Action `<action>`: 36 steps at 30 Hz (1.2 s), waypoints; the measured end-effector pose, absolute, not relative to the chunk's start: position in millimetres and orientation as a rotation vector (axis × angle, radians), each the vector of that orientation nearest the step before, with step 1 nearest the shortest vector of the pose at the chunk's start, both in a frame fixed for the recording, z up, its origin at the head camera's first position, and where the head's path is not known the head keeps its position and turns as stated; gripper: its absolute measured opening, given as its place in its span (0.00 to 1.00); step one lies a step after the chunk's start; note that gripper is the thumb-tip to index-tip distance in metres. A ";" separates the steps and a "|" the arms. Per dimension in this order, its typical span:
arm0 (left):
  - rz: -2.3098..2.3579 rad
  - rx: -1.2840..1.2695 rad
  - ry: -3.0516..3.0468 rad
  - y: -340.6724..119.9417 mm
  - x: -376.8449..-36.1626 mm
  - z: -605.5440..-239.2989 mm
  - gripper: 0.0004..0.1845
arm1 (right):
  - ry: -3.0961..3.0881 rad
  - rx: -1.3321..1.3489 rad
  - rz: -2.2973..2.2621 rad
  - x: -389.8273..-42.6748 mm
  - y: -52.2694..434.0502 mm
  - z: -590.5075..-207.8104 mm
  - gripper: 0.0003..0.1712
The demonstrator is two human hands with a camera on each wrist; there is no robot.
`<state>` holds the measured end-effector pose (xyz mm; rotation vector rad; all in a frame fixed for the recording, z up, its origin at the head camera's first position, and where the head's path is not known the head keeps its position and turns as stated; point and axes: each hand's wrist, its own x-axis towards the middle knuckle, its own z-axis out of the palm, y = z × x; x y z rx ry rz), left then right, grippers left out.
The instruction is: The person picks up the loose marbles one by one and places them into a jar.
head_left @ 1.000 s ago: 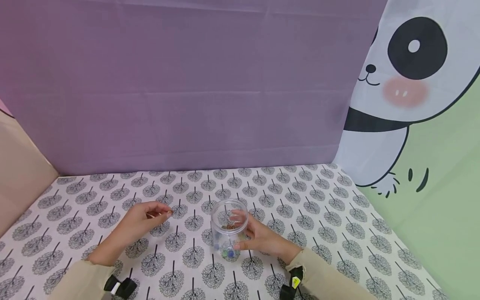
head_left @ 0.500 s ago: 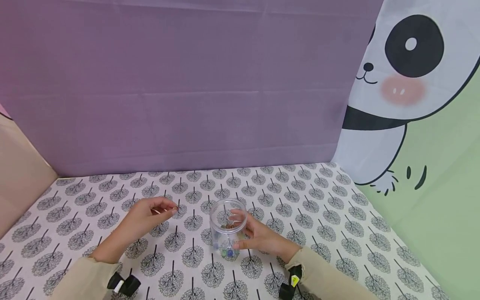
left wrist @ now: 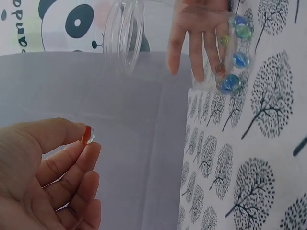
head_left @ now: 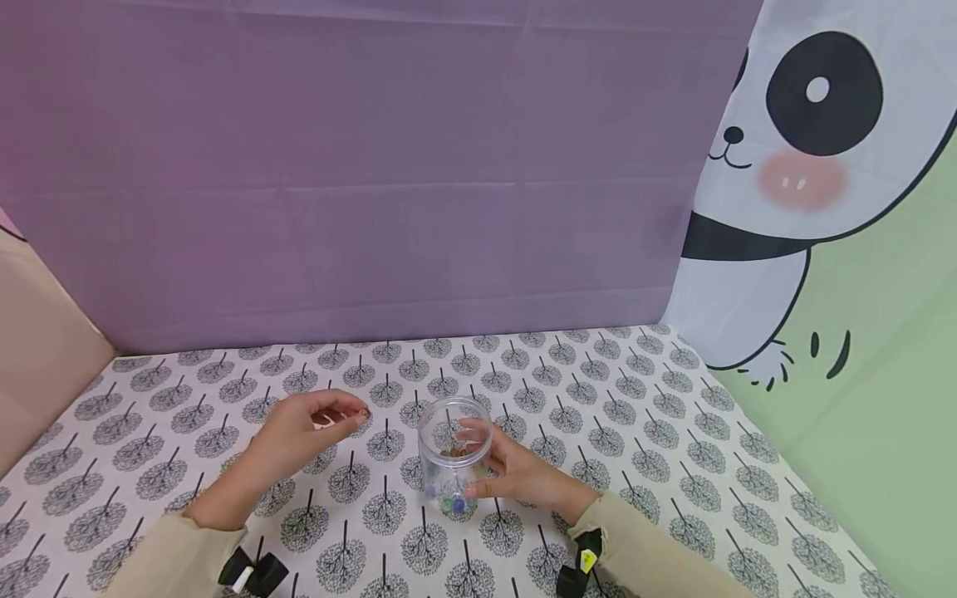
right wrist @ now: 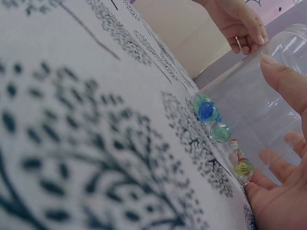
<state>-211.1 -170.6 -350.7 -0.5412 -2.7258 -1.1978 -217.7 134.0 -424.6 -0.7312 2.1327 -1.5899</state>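
My left hand (head_left: 302,436) pinches a clear glass marble with an orange-red swirl (left wrist: 88,135) between thumb and fingertips, left of the jar and above the cloth. The other fingers curl loosely beneath. A clear, lidless plastic jar (head_left: 437,469) stands upright on the table. My right hand (head_left: 527,477) holds it from the right side, thumb at the near wall and fingers round the far wall. Several glass marbles (right wrist: 220,132), blue, green, yellow and red, lie on the bottom of the jar.
A white cloth printed with dark trees (head_left: 385,511) covers the table. Behind it hangs a purple curtain (head_left: 389,208). A panda-print wall (head_left: 815,274) borders the right side, a beige panel (head_left: 45,357) the left.
My left hand has moved a little to the right, toward the jar, with the marble in its fingertips. The right hand and jar have stayed in place.
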 end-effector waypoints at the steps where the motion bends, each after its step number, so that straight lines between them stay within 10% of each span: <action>1: -1.197 -0.555 -2.715 -169.5 -210.5 -349.9 0.09 | 2.126 -0.731 -1.593 -217.7 133.9 -424.9 0.53; 36: -1.353 -0.651 -2.626 -139.6 -197.3 -331.0 0.10 | 2.062 -0.792 -1.623 -219.8 135.1 -426.8 0.50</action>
